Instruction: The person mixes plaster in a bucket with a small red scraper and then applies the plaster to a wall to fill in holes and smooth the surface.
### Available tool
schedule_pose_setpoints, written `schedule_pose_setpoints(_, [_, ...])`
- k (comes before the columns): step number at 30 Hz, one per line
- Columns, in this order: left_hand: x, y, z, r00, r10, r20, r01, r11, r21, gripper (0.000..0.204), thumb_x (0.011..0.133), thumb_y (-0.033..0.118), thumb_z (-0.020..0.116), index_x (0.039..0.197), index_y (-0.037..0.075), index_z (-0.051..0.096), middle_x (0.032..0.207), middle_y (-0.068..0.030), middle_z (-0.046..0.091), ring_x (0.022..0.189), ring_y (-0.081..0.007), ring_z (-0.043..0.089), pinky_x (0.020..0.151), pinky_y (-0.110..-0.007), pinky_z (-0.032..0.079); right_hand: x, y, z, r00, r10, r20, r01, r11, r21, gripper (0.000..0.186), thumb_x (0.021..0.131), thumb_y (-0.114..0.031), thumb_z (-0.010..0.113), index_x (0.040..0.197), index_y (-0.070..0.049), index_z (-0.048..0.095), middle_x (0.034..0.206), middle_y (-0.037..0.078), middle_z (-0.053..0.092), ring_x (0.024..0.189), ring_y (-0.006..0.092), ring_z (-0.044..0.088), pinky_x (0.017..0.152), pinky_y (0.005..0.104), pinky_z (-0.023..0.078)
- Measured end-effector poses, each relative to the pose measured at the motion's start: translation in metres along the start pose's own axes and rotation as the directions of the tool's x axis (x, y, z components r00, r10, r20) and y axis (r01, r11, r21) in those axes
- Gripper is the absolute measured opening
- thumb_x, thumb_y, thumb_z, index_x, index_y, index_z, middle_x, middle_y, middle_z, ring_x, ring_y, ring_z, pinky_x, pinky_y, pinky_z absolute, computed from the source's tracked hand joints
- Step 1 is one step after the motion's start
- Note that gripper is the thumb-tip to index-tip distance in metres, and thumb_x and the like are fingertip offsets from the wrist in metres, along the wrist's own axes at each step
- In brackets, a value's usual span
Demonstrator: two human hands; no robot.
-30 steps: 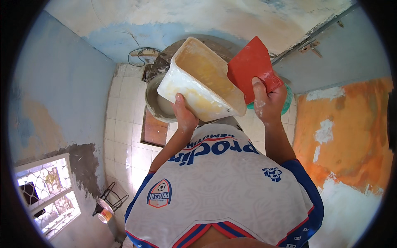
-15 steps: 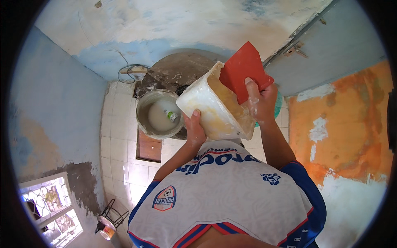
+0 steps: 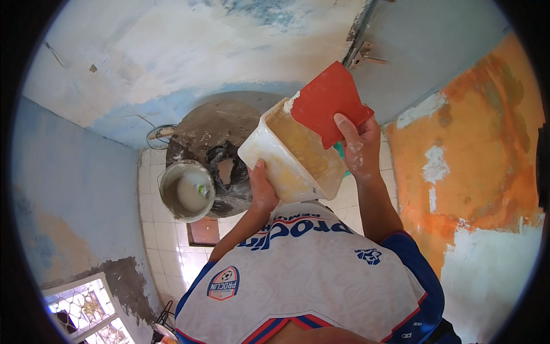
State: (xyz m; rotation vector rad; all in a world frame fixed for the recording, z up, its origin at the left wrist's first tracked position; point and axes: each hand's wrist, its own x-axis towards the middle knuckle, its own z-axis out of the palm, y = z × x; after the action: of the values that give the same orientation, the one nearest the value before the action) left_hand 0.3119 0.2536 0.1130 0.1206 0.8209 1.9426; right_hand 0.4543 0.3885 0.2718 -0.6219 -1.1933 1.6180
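My left hand [image 3: 261, 186] grips the left side of a white plastic tub [image 3: 269, 166], stained yellowish and tilted to show its inside. My right hand [image 3: 358, 143] holds a flat red plastic scraper [image 3: 325, 94], thumb across its face. A clump of white paste [image 3: 290, 104] sits on the scraper's left edge, at the tub's far rim. Left of the tub, a grey bucket [image 3: 169, 196] holds milky liquid with a small green-and-white item [image 3: 201, 190] in it.
A round, dirty board or tabletop [image 3: 196, 123] carries crumpled black plastic [image 3: 217, 157]. Patchy walls [image 3: 63, 172] surround me, with an orange section [image 3: 458, 166] at right, a door handle [image 3: 375, 59] at upper right, a barred window [image 3: 80, 305] at lower left and a green item [image 3: 339, 150] behind the tub.
Both hands have brought the tub and scraper down and toward me, with the scraper now overlapping the tub's far rim. The view has shifted, uncovering more of the bucket and round surface.
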Motion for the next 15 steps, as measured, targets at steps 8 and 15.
schedule_pose_setpoints(8, [0.013, -0.057, 0.089, 0.995, -0.042, 0.091, 0.037, 0.998, 0.058, 0.066, 0.102, 0.053, 0.031, 0.150, 0.007, 0.033, 0.144, -0.0147, 0.049, 0.133, -0.0314, 0.048, 0.112, -0.045, 0.040, 0.035, -0.031, -0.099, 0.997, -0.045, -0.061, 0.045, 0.999, 0.004, 0.032, 0.093, -0.004, 0.068, 0.120, 0.002, 0.052, 0.117, 0.011, 0.062, 0.103, 0.0133, 0.062, 0.090, 0.0294, 0.051])
schedule_pose_setpoints(15, [0.027, -0.123, 0.131, 1.000, -0.006, 0.010, 0.007, 1.000, -0.026, 0.067, 0.101, 0.054, 0.030, 0.150, 0.009, 0.034, 0.144, -0.0143, 0.049, 0.133, -0.0312, 0.049, 0.112, -0.045, 0.039, 0.059, -0.065, -0.160, 0.988, -0.156, -0.007, 0.149, 0.957, -0.248, 0.037, 0.089, -0.002, 0.070, 0.118, 0.000, 0.047, 0.109, 0.010, 0.062, 0.096, 0.0115, 0.062, 0.086, 0.0273, 0.051])
